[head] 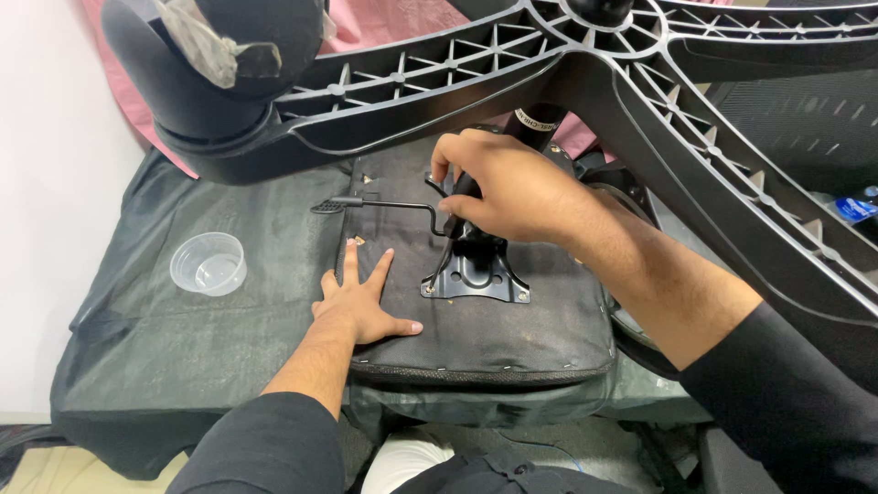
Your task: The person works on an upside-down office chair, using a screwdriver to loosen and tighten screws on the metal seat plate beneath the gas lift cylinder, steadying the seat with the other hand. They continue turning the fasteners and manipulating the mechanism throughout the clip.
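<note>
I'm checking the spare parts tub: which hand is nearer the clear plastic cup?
Left. The left hand lies flat on the upturned seat's edge, just right of the clear plastic cup. The right hand is farther right, on the black metal mechanism.

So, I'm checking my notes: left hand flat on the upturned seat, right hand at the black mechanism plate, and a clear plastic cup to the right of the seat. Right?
Nearly. The head view shows the clear plastic cup to the left of the seat, on the dark cloth. The left hand lies flat; the right hand is at the mechanism plate.
</note>
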